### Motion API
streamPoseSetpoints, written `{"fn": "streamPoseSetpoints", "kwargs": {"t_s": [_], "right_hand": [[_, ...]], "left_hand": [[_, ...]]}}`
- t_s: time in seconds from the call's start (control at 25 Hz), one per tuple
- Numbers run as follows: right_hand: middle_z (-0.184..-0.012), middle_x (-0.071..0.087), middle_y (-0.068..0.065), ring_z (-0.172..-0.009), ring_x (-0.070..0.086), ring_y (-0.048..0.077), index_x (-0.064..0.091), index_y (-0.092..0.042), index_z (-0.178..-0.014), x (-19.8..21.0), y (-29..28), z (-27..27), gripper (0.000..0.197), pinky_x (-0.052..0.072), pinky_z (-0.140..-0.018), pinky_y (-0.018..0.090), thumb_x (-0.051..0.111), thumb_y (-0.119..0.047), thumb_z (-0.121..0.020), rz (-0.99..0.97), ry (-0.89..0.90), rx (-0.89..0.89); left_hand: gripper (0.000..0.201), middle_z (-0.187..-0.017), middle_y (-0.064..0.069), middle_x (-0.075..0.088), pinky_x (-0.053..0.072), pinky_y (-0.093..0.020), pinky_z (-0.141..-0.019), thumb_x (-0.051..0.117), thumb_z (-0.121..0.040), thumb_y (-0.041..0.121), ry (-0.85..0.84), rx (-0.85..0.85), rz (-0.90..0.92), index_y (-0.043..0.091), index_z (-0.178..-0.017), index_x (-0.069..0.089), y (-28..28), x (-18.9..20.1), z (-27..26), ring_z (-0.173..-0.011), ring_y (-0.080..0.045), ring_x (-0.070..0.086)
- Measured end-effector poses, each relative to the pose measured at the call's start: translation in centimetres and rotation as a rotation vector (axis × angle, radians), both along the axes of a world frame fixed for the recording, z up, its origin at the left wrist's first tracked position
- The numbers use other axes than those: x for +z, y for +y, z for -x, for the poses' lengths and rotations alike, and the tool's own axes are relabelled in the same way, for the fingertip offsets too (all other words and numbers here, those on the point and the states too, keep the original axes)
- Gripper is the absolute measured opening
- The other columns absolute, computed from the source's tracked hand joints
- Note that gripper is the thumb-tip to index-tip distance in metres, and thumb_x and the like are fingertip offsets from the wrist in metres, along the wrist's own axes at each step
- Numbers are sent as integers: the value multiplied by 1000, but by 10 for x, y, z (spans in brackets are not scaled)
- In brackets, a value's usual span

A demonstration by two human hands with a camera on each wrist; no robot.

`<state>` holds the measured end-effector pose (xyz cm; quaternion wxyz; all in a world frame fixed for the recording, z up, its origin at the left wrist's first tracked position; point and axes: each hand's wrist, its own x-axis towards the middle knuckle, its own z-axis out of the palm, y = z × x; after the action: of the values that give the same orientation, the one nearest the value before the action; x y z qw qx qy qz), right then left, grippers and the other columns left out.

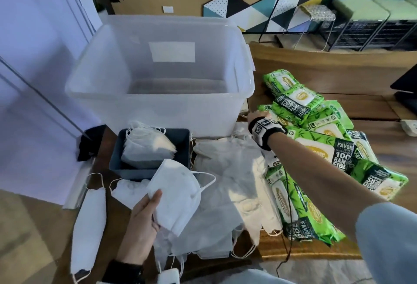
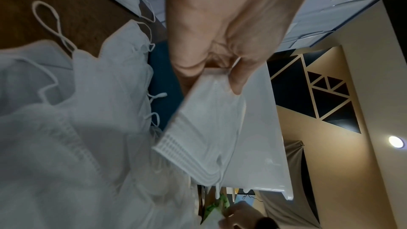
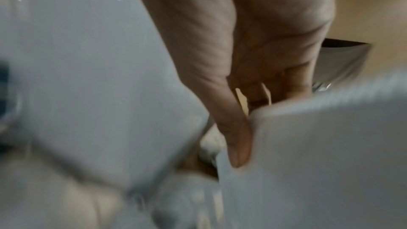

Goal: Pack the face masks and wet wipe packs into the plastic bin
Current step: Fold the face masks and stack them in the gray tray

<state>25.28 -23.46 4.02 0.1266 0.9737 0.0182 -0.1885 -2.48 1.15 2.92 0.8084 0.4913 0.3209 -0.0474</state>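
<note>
Left wrist view: I see the left hand (image 2: 226,29) pinching a thin stack of folded white face masks (image 2: 204,128), thumb on one face and fingers on the other, at the stack's upper edge. In the head view the same hand (image 1: 144,218) holds this stack (image 1: 178,195) tilted above the loose pile of masks (image 1: 225,175) spread on the wooden surface (image 1: 316,252).

Right wrist view: I see the right hand (image 3: 249,58) with the thumb extended down against a pale, blurred sheet; the picture is motion-blurred and I cannot tell whether the fingers grip anything. In the head view the right hand (image 1: 253,117) is mostly hidden behind its black wrist strap (image 1: 266,132); it sits at the lower right corner of the plastic bin (image 1: 158,67), at the edge of the wet wipe packs (image 1: 320,148).

Clear plastic bin: it stands upright at the back of the surface, lid off; I see no masks or packs inside it. Just in front of it sits a small dark blue tray (image 1: 182,139) holding another stack of white masks (image 1: 149,146). One flat mask (image 1: 90,220) lies by itself near the left edge of the surface. The green wet wipe packs lie in an overlapping heap to the right of the mask pile, some touching it.
</note>
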Motion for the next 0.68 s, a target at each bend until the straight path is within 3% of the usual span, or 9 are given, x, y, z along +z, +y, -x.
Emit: {"fn": "streamPoseSetpoints", "kwargs": {"t_s": [0.12, 0.2, 0.28, 0.36, 0.44, 0.52, 0.68], "right_hand": [[-117, 59, 17, -110, 56, 33, 58, 0, -115, 61, -17, 14, 28, 46, -83, 35, 51, -6, -88, -413, -102, -168], [-91, 60, 13, -88, 57, 27, 59, 1, -101, 87, -37, 41, 18, 47, -66, 29, 61, -1, -83, -755, -123, -257], [-72, 56, 6, -70, 54, 22, 55, -4, -85, 99, -48, 88, 10, 51, -51, 22, 63, 3, -82, -1260, -124, -470], [-65, 58, 2, -55, 55, 13, 51, -10, -74, 90, -43, 132, 20, 50, -47, 16, 60, 5, -83, -1621, -61, -681], [-70, 60, 3, -51, 55, 10, 49, -12, -72, 64, -27, 163, 24, 50, -49, 17, 56, 8, -83, -1832, 76, -837], [-77, 60, 7, -56, 56, 14, 48, -13, -71, 40, -7, 183, 27, 54, -51, 21, 54, 10, -83, -1974, 181, -986], [-90, 68, 16, -66, 70, 27, 55, -5, -94, 22, 33, 208, 25, 58, -55, 29, 48, 16, -83, -2219, 290, -1147]], "left_hand": [[16, -88, -2, 74, 56, -20, -62, 46, -95, 12, -45, -21, 6, 11, -95, 62, -5, 16, -5, -86, -13, 67], [17, -89, 1, 75, 56, -19, -66, 48, -94, 13, -66, 4, 60, 11, -98, 64, -5, 23, -3, -87, -12, 66], [16, -85, 0, 73, 55, -18, -63, 46, -95, 10, -75, 23, 82, 9, -97, 62, -5, 23, -4, -87, -14, 62], [16, -77, 4, 73, 51, -17, -63, 44, -96, 6, -83, 34, 80, 8, -94, 60, -12, 23, -8, -86, -15, 59], [17, -82, 1, 75, 51, -24, -67, 48, -95, 10, -76, 55, 120, 6, -102, 62, -20, 22, -13, -89, -18, 62], [25, -94, -9, 73, 55, -27, -60, 49, -96, 15, -55, 71, 162, 3, -115, 59, -23, 24, -15, -86, -22, 66], [24, -89, -9, 75, 55, -26, -52, 43, -99, 19, -69, 99, 223, 6, -111, 58, -17, 32, -14, -75, -21, 72]]}}
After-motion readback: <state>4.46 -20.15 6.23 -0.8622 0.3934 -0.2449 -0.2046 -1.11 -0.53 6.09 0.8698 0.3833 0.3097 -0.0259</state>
